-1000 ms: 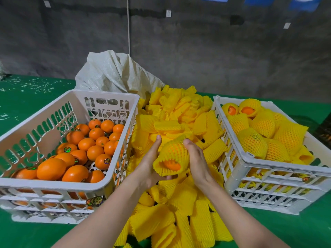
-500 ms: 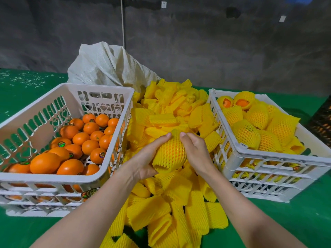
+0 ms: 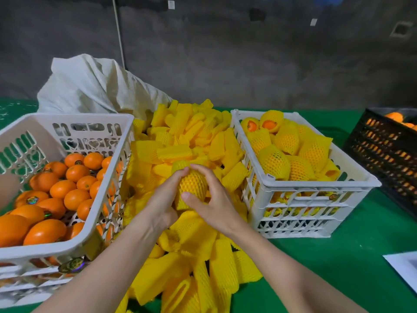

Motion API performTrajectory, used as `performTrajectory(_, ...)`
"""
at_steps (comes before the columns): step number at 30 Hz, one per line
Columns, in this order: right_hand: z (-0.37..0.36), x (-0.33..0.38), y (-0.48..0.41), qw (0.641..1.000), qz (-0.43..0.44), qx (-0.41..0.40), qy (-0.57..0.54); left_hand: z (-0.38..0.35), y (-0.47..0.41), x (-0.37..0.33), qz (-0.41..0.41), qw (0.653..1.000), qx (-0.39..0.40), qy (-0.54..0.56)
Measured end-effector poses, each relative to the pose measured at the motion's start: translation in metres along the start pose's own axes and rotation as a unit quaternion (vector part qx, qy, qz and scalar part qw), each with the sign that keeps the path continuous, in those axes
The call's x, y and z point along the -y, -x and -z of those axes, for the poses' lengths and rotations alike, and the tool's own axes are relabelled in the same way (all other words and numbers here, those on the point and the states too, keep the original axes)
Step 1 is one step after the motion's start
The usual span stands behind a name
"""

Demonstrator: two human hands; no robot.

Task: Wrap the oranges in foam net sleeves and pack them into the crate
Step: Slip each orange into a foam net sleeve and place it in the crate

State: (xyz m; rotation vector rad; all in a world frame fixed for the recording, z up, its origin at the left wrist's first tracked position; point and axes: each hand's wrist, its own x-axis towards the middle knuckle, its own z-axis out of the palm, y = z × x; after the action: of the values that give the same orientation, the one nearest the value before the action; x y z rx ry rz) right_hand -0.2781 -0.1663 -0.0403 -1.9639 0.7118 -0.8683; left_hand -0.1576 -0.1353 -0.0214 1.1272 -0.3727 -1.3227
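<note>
Both hands hold one orange in a yellow foam net sleeve [image 3: 191,185] above the sleeve pile. My left hand [image 3: 164,199] grips it from the left, fingertips at its top. My right hand [image 3: 212,199] grips it from the right, thumb across its lower front. The orange is fully covered by the stretched net. A white crate [image 3: 108,177] on the left holds several bare oranges [image 3: 74,175]. The white crate [image 3: 316,184] on the right holds several sleeved oranges [image 3: 286,154].
A heap of loose yellow foam sleeves [image 3: 185,136] fills the green table [image 3: 338,267] between the crates. A white woven sack [image 3: 90,86] lies behind. A black crate [image 3: 388,150] of oranges stands far right; a white sheet [image 3: 404,265] lies at the right edge.
The sleeve has been pulled over the orange, so its bare end no longer shows. Both hands closed in around it and my right thumb came across the front. The view shifted right.
</note>
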Motion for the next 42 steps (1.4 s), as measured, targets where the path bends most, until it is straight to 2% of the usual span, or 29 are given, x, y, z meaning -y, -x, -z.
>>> performTrajectory(2, 0.002, -0.004, -0.001, 1.000, 0.007, 0.006, 0.018, -0.008, 0.000, 0.005, -0.024, 1.000, 0.004, 0.004)
performTrajectory(4, 0.009, -0.005, -0.004, 0.999, 0.007, -0.021, 0.033, -0.020, 0.000, 0.009, -0.025, 0.998, 0.048, 0.033)
performTrajectory(6, 0.022, -0.004, -0.007, 0.996, 0.004, -0.078, 0.029, -0.034, -0.002, 0.010, -0.018, 0.995, 0.087, 0.049)
performTrajectory(9, 0.050, -0.003, -0.010, 0.984, 0.042, -0.165, 0.049, -0.059, -0.008, 0.012, -0.052, 0.995, 0.080, 0.038)
performTrajectory(13, 0.095, -0.002, -0.016, 0.957, 0.071, -0.268, 0.089, -0.100, -0.020, 0.022, -0.112, 0.990, 0.087, -0.016)
performTrajectory(15, 0.122, -0.007, -0.020, 0.943, 0.061, -0.308, 0.108, -0.121, -0.028, 0.031, -0.169, 0.977, 0.090, -0.096)
performTrajectory(18, 0.167, -0.021, -0.028, 0.928, 0.007, -0.327, 0.179, -0.145, -0.042, 0.046, -0.270, 0.917, 0.083, -0.282)
performTrajectory(21, 0.205, -0.040, -0.033, 0.905, -0.073, -0.309, 0.282, -0.158, -0.056, 0.057, -0.345, 0.812, 0.079, -0.464)
performTrajectory(22, 0.214, -0.047, -0.035, 0.898, -0.091, -0.295, 0.312, -0.161, -0.059, 0.059, -0.352, 0.789, 0.074, -0.499)
performTrajectory(25, 0.228, -0.062, -0.041, 0.897, -0.099, -0.224, 0.367, -0.165, -0.063, 0.061, -0.360, 0.763, 0.054, -0.535)
performTrajectory(28, 0.226, -0.072, -0.047, 0.913, -0.061, -0.172, 0.364, -0.164, -0.063, 0.061, -0.370, 0.749, 0.049, -0.548)
performTrajectory(31, 0.219, -0.076, -0.054, 0.916, -0.031, -0.149, 0.371, -0.162, -0.063, 0.061, -0.373, 0.743, 0.054, -0.553)
performTrajectory(35, 0.205, -0.078, -0.058, 0.899, -0.022, -0.121, 0.421, -0.160, -0.061, 0.060, -0.370, 0.746, 0.064, -0.550)
performTrajectory(40, 0.205, -0.071, -0.060, 0.875, -0.070, -0.105, 0.468, -0.143, -0.052, 0.043, -0.330, 0.802, 0.074, -0.492)
performTrajectory(42, 0.201, -0.063, -0.059, 0.875, -0.055, -0.146, 0.458, -0.131, -0.046, 0.032, -0.323, 0.822, 0.062, -0.464)
